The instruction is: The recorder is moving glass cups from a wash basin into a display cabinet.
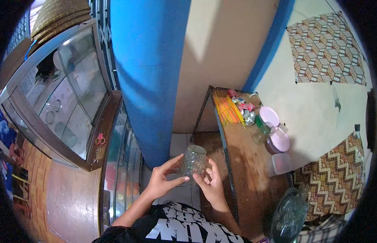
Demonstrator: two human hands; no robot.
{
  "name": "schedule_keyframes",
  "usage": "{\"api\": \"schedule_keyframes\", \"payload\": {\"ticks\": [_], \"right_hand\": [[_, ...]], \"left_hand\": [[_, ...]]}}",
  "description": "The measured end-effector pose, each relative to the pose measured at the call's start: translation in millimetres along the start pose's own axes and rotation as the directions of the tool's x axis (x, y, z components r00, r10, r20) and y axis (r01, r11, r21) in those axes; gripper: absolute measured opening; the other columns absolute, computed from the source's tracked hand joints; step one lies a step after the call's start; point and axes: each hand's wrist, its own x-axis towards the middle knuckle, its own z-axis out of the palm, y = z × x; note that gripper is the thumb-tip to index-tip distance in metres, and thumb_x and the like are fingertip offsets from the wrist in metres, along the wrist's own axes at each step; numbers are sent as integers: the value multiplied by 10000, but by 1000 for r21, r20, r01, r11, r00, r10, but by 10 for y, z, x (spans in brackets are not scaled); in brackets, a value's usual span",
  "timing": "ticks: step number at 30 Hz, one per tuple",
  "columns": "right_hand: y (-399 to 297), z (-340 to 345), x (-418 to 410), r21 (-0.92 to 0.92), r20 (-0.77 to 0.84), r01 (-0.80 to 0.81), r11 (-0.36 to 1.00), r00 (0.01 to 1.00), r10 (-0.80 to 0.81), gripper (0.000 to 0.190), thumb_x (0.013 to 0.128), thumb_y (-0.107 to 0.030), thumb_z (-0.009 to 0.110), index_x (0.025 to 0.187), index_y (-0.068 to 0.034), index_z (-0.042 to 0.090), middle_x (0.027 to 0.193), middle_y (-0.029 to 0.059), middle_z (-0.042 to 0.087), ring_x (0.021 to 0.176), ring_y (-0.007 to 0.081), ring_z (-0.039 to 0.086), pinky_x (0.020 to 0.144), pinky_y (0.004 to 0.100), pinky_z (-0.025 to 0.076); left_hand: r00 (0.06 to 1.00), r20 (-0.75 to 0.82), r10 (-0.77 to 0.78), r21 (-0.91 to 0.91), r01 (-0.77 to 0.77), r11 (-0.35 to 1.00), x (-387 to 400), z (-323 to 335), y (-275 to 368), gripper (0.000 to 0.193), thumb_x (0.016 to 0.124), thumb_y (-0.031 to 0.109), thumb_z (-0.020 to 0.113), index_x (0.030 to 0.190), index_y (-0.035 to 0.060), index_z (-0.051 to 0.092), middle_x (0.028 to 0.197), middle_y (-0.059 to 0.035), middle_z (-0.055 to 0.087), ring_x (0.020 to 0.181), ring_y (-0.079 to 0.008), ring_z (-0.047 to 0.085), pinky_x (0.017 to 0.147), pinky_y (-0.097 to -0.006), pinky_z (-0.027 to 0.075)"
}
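A clear patterned glass vessel (193, 161), a tumbler or a jar, is held in the air before my body, its round end facing up. My left hand (162, 179) grips it from the left, thumb low and index finger along the side. On the other side my right hand (213, 186) has thumb and fingers against the glass, the lower fingers curled. To the right of the hands stands a wooden-topped table (241, 164) with a dark metal frame. A clear glass jar (262, 135) stands there among lidded containers.
Yellow and orange straws (229, 109), small packets (246, 106), pink-lidded tubs (279, 139) and a clear plastic box (282, 164) crowd the table's far and wall side. A glass display case (70, 91) with pink scissors (100, 139) on its ledge is left. A blue pillar (149, 76) rises ahead.
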Motion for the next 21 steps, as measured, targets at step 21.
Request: {"api": "schedule_keyframes", "payload": {"ticks": [21], "right_hand": [[213, 736, 1322, 6, 494, -131, 991, 863, 110, 780, 970, -44, 824, 1621, 34, 400, 1466, 121, 639, 1306, 185, 634, 1096, 336, 523]], "left_hand": [[900, -431, -63, 67, 102, 993, 61, -669, -227, 822, 857, 133, 943, 1573, 12, 556, 1469, -192, 684, 1351, -273, 662, 1132, -450, 551]]}}
